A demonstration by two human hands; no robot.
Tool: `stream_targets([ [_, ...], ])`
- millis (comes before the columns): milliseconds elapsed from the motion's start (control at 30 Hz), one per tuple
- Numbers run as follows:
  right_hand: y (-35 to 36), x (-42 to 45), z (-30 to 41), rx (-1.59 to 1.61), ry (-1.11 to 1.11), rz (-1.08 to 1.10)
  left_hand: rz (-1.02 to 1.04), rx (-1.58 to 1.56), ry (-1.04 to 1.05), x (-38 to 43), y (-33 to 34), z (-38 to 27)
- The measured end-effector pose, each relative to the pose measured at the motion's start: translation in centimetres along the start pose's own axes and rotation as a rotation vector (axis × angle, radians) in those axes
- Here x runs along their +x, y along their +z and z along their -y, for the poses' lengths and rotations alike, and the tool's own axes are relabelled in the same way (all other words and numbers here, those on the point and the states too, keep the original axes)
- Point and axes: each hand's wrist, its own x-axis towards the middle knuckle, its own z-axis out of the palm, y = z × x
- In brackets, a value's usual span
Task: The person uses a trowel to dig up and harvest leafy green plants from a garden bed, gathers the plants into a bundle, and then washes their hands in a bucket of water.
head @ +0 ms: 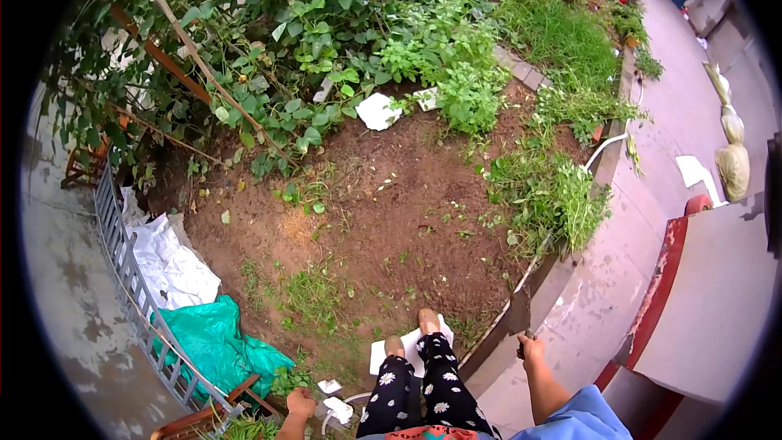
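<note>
My right hand [531,349] grips the short handle of a hand tool with a flat, dark, roughly rectangular blade [520,311]. The blade points away from me, over the concrete edging of a garden bed. Low on the left, my left hand [301,403] hangs beside small weeds and a green plastic sheet [211,336]; its fingers are too small to read. My feet, in tan shoes [429,320], are on a white slab [380,359] at the near side of the bed. Ahead lies bare brown soil [391,214] with scattered leaves and grass tufts.
A metal rail fence [131,263] bounds the left side, with white sheeting [168,263] against it. Leafy vines [293,55] and leaning poles [183,36] fill the far side. Pulled weeds [550,195] and a white hose [608,145] line the right edge, beside a paved walkway [654,116].
</note>
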Motion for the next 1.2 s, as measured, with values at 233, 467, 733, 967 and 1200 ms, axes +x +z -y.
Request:
stream_targets([
  [233, -7.0, -7.6, -0.4, 0.278, 0.097, 0.126, 0.127, 0.395, 0.173, -1.2, -3.3, -9.7],
  [467, -0.7, -13.4, 1.6, 0.555, 0.077, 0.186, 0.147, -0.222, 0.451, 2.7, -4.9, -5.4],
  [733, 2.0, -20.2, 5.4, 0.602, -0.017, 0.312, 0.242, 0.086, 0.365, 2.6, -5.6, -9.6],
  [967, -2.6, -18.6, 3.9, 0.615, -0.01, 0.386, 0.279, -0.014, 0.489, -3.6, -0.8, -19.1],
  [1200, -15.4, -9.3, 4.9, 0.684, -0.024, 0.33, 0.179, 0.252, 0.476, -12.3, 8.2, -28.5],
])
